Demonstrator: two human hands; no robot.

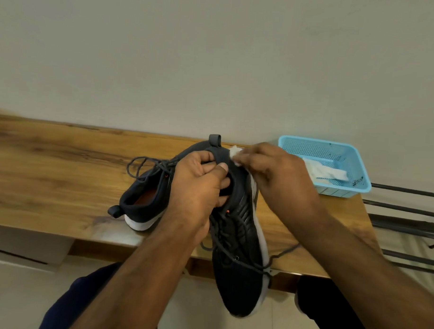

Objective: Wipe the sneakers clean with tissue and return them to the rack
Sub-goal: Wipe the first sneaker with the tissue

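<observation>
Left hand (200, 186) grips the black sneaker (240, 251) by its collar, fingers curled inside. Right hand (277, 176) pinches white tissue (235, 151) against the heel. No readable branding.

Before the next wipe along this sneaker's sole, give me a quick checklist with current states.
1. Left hand grips held sneaker at the collar: ok.
2. Right hand holds tissue at the heel: ok.
3. Spare tissue in blue basket: ok.
4. Second sneaker lies steady on the table: ok.
5. Laces hang loose, may snag: not ok.
6. Sole clean: cannot tell.
</observation>
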